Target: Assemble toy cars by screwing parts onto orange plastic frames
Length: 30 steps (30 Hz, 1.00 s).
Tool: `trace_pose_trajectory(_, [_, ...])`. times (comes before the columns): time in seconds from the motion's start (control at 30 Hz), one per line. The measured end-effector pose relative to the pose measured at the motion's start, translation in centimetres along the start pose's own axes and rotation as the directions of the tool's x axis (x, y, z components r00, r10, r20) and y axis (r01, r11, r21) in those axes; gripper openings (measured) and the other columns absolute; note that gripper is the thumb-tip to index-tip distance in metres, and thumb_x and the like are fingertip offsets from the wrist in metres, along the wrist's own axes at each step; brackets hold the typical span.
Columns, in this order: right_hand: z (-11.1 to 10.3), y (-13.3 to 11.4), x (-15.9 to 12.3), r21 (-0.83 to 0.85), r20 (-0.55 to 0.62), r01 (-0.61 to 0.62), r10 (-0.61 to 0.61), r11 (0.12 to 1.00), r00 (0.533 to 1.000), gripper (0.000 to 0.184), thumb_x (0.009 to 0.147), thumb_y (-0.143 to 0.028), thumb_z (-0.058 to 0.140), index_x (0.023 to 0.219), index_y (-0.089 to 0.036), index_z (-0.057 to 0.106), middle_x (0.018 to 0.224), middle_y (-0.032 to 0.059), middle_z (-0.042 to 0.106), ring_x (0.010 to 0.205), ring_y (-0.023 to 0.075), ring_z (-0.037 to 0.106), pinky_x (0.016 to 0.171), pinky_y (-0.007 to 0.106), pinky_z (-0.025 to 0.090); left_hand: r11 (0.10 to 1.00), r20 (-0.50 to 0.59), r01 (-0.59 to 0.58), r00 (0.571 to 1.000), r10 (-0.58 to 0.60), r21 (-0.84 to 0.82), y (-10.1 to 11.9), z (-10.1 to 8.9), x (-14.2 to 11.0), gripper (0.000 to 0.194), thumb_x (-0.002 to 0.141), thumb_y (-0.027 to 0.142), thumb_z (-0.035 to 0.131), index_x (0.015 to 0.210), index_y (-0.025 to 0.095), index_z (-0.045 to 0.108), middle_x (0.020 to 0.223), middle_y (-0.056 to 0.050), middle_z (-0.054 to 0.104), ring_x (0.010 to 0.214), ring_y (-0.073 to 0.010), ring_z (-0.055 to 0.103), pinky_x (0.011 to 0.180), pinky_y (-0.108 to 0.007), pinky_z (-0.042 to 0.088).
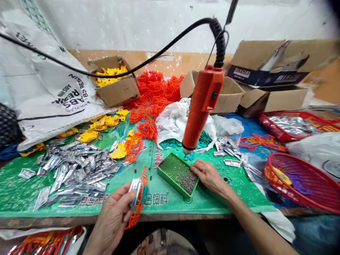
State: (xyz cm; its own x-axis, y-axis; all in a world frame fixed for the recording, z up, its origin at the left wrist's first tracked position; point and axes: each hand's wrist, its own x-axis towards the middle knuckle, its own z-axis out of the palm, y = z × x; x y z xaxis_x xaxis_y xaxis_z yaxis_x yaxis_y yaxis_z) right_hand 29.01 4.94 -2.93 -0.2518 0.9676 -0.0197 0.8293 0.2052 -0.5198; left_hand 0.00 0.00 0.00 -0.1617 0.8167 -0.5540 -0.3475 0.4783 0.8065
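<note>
My left hand (114,214) is closed around an orange plastic mesh piece (137,215) with a shiny metal plate (135,187) and a green part against it. In front of the electric screwdriver's tip lies a green tray (166,174) with small grey screws (188,181) gathered at its near right end. My right hand (208,175) is at the tray's right edge, fingers bent together over the rim; whatever they pinch is hidden. The orange electric screwdriver (203,106) hangs tip down above the tray's far edge, touched by neither hand.
Loose metal plates (79,170) are heaped at left, near yellow parts (103,122). Orange mesh pieces (156,92) are piled at the back. Cardboard boxes (114,92) stand along the wall. Red baskets (313,191) sit at right. A black cable (159,51) crosses overhead.
</note>
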Motion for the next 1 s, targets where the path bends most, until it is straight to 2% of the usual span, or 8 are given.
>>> trace_pose_trajectory(0.07, [0.0, -0.8, -0.1, 0.012, 0.031, 0.030, -0.031, 0.999, 0.999, 0.027, 0.095, -0.021, 0.046, 0.074, -0.016, 0.062, 0.080, 0.0055, 0.060, 0.078, 0.0171, 0.055, 0.073, 0.028, 0.039, 1.000, -0.056, -0.024, 0.998, 0.023, -0.011, 0.9, -0.3, -0.4, 0.042, 0.047, 0.028, 0.087, 0.083, 0.015, 0.070, 0.051, 0.007, 0.059, 0.033, -0.0002, 0.029, 0.030, -0.011, 0.021])
trace_pose_trajectory(0.17, [-0.9, -1.1, -0.6, 0.012, 0.061, 0.023, -0.024, 1.000, 0.998, 0.028, 0.094, -0.023, 0.048, 0.069, -0.018, 0.059, 0.072, 0.0018, 0.057, 0.068, 0.0145, 0.051, 0.065, 0.026, 0.035, 0.999, -0.093, -0.047, 0.995, 0.044, -0.026, 1.6, -0.6, -0.8, 0.042, 0.043, 0.027, 0.086, 0.080, 0.013, 0.070, 0.048, 0.008, 0.056, 0.032, 0.0001, 0.027, 0.029, -0.010, 0.020])
trace_pose_trajectory(0.3, [-3.1, -0.4, -1.8, -0.013, 0.074, -0.053, 0.053, 0.999, 0.996, 0.030, 0.093, -0.024, 0.047, 0.064, -0.019, 0.053, 0.054, -0.0039, 0.039, 0.050, 0.0113, 0.034, 0.054, 0.028, 0.021, 0.998, -0.079, -0.043, 0.996, 0.039, -0.041, 1.4, -0.4, -0.6, 0.044, 0.041, 0.027, 0.087, 0.080, 0.012, 0.072, 0.047, 0.009, 0.055, 0.033, 0.0006, 0.027, 0.028, -0.010, 0.021])
trace_pose_trajectory(0.37, [-3.8, -0.3, -2.1, -0.001, 0.091, -0.060, 0.060, 0.998, 0.994, 0.028, 0.092, -0.025, 0.047, 0.066, -0.020, 0.053, 0.052, -0.0051, 0.035, 0.048, 0.0109, 0.030, 0.053, 0.028, 0.019, 0.999, -0.066, -0.029, 0.997, 0.026, -0.042, 1.1, -0.1, -0.5, 0.044, 0.040, 0.026, 0.088, 0.079, 0.011, 0.072, 0.048, 0.008, 0.056, 0.033, 0.0006, 0.028, 0.028, -0.010, 0.021])
trace_pose_trajectory(0.53, [-3.8, 0.0, -2.1, 0.084, 0.107, -0.054, 0.044, 0.995, 0.993, 0.031, 0.095, -0.031, 0.043, 0.069, -0.020, 0.057, 0.058, -0.0036, 0.044, 0.055, 0.0119, 0.039, 0.055, 0.026, 0.027, 0.999, -0.032, -0.012, 0.999, 0.011, -0.043, 0.7, 0.6, -0.4, 0.048, 0.040, 0.030, 0.089, 0.081, 0.011, 0.071, 0.049, 0.006, 0.058, 0.033, 0.0004, 0.028, 0.028, -0.010, 0.021])
trace_pose_trajectory(0.67, [-3.2, 0.9, -1.9, 0.171, 0.101, -0.016, -0.002, 0.985, 0.995, 0.030, 0.095, -0.036, 0.045, 0.079, -0.020, 0.066, 0.067, -0.0029, 0.055, 0.062, 0.0129, 0.048, 0.060, 0.025, 0.034, 0.999, -0.052, 0.000, 0.999, -0.002, -0.037, 0.8, 0.4, -0.3, 0.049, 0.037, 0.030, 0.090, 0.077, 0.013, 0.068, 0.046, 0.008, 0.055, 0.032, 0.0003, 0.028, 0.027, -0.010, 0.022])
trace_pose_trajectory(0.83, [-3.1, 2.4, -1.7, 0.254, 0.076, -0.041, 0.022, 0.966, 0.997, 0.032, 0.095, -0.037, 0.045, 0.089, -0.020, 0.072, 0.076, -0.0012, 0.065, 0.069, 0.0152, 0.056, 0.065, 0.026, 0.040, 0.999, -0.085, 0.008, 0.996, -0.011, -0.036, 0.8, 0.3, -0.2, 0.051, 0.034, 0.029, 0.090, 0.077, 0.014, 0.067, 0.043, 0.010, 0.051, 0.032, -0.0005, 0.029, 0.028, -0.010, 0.023])
trace_pose_trajectory(1.0, [-2.7, 3.3, -0.9, 0.297, 0.067, -0.028, 0.008, 0.955, 0.998, 0.030, 0.093, -0.036, 0.049, 0.091, -0.020, 0.074, 0.078, -0.0006, 0.069, 0.072, 0.0167, 0.058, 0.068, 0.026, 0.042, 0.999, -0.020, 0.044, 0.999, -0.044, -0.007, 0.2, 0.7, -0.1, 0.050, 0.038, 0.031, 0.090, 0.080, 0.015, 0.067, 0.050, 0.006, 0.060, 0.032, 0.0000, 0.029, 0.029, -0.011, 0.023])
